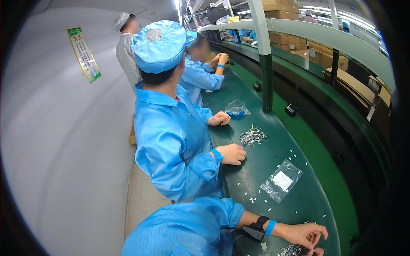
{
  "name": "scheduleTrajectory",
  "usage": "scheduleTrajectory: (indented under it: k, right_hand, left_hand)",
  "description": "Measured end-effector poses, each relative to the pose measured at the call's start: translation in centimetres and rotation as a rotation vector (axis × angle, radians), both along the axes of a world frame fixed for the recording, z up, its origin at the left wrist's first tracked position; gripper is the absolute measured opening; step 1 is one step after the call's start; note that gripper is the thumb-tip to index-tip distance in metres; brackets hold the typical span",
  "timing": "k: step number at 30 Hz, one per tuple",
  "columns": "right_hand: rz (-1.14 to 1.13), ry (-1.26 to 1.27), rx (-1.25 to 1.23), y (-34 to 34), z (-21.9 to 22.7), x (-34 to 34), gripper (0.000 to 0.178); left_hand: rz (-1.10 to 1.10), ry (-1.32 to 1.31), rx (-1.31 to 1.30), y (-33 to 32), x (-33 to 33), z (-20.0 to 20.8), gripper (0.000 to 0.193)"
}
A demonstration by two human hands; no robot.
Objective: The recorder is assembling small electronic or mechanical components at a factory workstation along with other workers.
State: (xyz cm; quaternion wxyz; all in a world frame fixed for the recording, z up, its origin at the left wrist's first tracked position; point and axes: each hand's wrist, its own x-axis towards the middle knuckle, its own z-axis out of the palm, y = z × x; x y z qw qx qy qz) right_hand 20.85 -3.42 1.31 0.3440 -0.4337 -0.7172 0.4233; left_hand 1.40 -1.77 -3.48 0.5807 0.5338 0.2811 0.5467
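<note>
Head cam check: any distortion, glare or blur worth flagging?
Head view: fisheye bends the green table along its far edge, corners go black; head view: ceiling lights look blown out, clear bag shows glints; head view: co-workers' faces blurred, left hand fairly sharp, right hand cut by the lower edge.

A lane was left along the counter (252,175) between the co-worker's near hand (232,154) and the bag (282,181), dotted with white bits (252,199). Farther up, it was narrowed by the metal pile (253,136). At the counter's right edge, reach was obstructed by the green post (266,83). Just below the left hand (301,234), room was taken up by the dark pile (294,250).
</note>
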Motion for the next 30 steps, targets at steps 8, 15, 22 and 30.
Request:
scheduleTrajectory:
  k: [8, 15, 22, 30]
  right_hand:
    - [0.011, -0.004, 0.028, 0.2, 0.0, 0.1, 0.017]
    - [0.012, -0.014, 0.035, 0.1, 0.1, 0.0, 0.017]
    - [-0.005, -0.019, 0.037, 0.1, 0.0, 0.0, 0.019]
    - [-0.006, -0.011, 0.010, -0.1, 0.9, -0.3, 0.017]
  left_hand:
    - [-0.006, -0.003, -0.015, 0.0, 0.0, 0.2, 0.047]
    - [0.001, 0.011, -0.015, -0.1, -0.1, 0.3, 0.046]
    - [-0.029, -0.003, -0.037, 0.0, -0.2, 0.3, 0.046]
    - [-0.027, -0.033, -0.060, 0.2, -0.3, 0.3, 0.047]
